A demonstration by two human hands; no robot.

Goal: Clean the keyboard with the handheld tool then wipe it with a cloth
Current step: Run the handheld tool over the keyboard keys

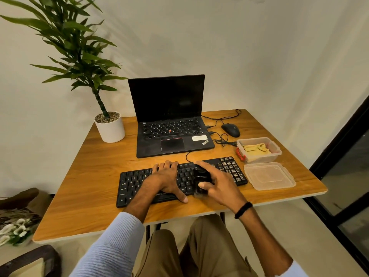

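Now, from the head view: the black keyboard [131, 182] lies lengthwise along the desk's [83, 196] near edge. The left hand [167, 176] rests flat on its middle, fingers straight. The right hand [219, 182] grips the black handheld cleaner [201, 177] just right of centre, with the number-pad end uncovered beyond. The yellow cloth [257, 148] waits in a tub [278, 152] by the right edge, nearer the right hand.

head view | faces forward and down | close above keyboard [132, 182] | edges likely distorted
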